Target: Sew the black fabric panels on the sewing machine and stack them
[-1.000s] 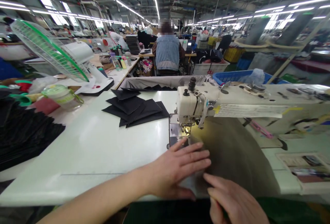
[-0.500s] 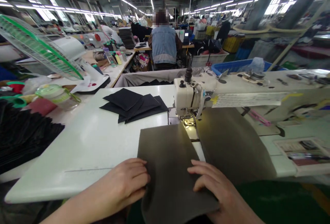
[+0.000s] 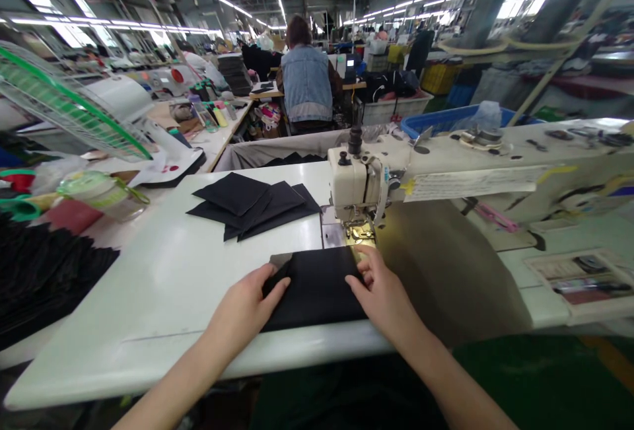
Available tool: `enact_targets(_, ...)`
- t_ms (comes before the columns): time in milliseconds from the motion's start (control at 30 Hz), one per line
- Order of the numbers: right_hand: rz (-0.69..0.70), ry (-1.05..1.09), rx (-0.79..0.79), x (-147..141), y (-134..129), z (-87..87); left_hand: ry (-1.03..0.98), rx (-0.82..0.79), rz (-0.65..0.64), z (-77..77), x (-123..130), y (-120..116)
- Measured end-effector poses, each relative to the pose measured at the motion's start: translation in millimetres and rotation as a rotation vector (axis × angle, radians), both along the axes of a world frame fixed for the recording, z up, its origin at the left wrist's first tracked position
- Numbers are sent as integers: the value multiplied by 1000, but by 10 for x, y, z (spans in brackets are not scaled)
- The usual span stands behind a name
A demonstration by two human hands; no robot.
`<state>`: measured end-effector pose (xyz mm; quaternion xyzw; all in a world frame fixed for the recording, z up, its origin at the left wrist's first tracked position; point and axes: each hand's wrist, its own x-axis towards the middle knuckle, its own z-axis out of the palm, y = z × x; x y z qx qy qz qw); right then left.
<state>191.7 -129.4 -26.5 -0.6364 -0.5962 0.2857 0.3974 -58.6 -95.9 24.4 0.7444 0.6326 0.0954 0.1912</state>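
A fabric piece [image 3: 317,291] lies black side up on the table, just in front of the sewing machine [image 3: 347,179]. A small grey-olive corner [image 3: 281,259] shows at its top left, so it looks folded over. My left hand [image 3: 247,304] grips its left edge, thumb on top and the other fingers mostly hidden. On the right edge, close to the lit presser foot [image 3: 360,234], my right hand [image 3: 381,291] pinches it with bent fingers. Several black pieces [image 3: 262,205] lie overlapping behind, left of the machine head.
A grey-olive sheet [image 3: 440,265] lies under the machine arm. To the left stand a fan [image 3: 119,106], a lidded jar [image 3: 102,189] and a heap of black fabric [image 3: 44,278]. A person in a denim vest [image 3: 308,83] sits ahead, beyond a fabric-lined bin [image 3: 277,143].
The piece showed its grey-olive side and hung over the table edge; now its black side faces up and it lies on the table. Both hands have moved forward, the right one nearer the presser foot.
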Motion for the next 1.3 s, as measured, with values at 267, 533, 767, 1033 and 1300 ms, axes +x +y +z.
enact_targets(267, 57, -208, 168, 3, -127, 71, 108, 38, 30, 13, 33, -81)
enact_targets(533, 33, -246, 143, -1, -68, 61, 210, 21, 11, -19, 64, -16)
enact_targets(767, 54, -344, 169, -3, -73, 60, 171, 10, 87, 18, 74, 31)
enact_targets(1033, 82, -457, 447, -9, -106, -7, 190, -27, 140, 10, 58, 61)
enact_targets(1300, 199, -580, 464, 38, -178, -91, 102, 405, -383, -19, 199, 11)
